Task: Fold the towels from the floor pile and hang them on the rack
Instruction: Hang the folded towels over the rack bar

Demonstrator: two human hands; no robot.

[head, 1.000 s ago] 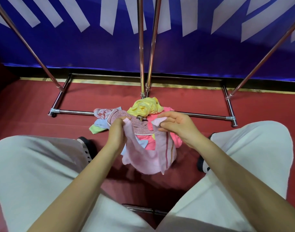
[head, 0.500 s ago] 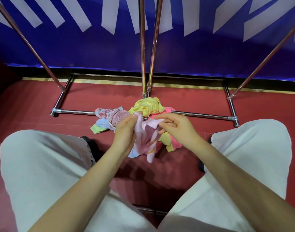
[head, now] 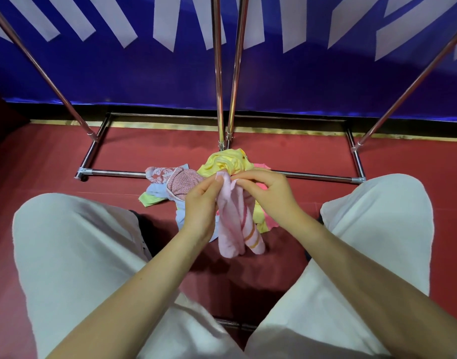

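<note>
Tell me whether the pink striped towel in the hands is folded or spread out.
Neither: the pink terry towel with orange stripes hangs bunched, unfolded. The left hand and right hand pinch its top edge close together; it droops in loose vertical pleats.

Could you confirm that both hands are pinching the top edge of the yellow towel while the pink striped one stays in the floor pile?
Not quite: the head view shows the colours swapped. The left hand and right hand pinch the top edge of the pink striped towel, which hangs between them. The yellow towel lies in the floor pile.
</note>
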